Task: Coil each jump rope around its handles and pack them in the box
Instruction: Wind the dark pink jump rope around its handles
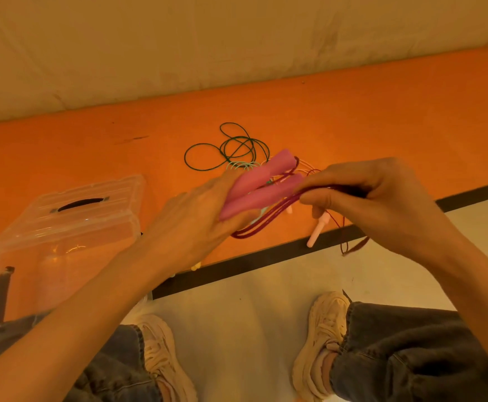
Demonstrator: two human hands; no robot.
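An orange tabletop [353, 117] is seen from above, with a pale floor and two shoes below it. A clear lidded box [71, 224] stands on the tabletop, well apart from the work and to its left. Two pink handles [261, 185] are held side by side by the left hand [196, 224], its fingers wrapped under them. Just beside the handles, loops of dark red rope [266, 220] are pinched in the curled fingers of the right hand [381, 204]. Beyond the handles, a green rope [228, 149] lies loose on the tabletop; a pale pink handle [319, 229] lies below the right hand at the tabletop's edge.

The loops could slip off the handles if tension is lost, and the trailing red end near the edge could snag on the pale handle. The box lid appears closed, so packing would be blocked until it is opened.

The left fingertips are hidden behind the handles. A light-coloured rope under the hands is hard to make out.
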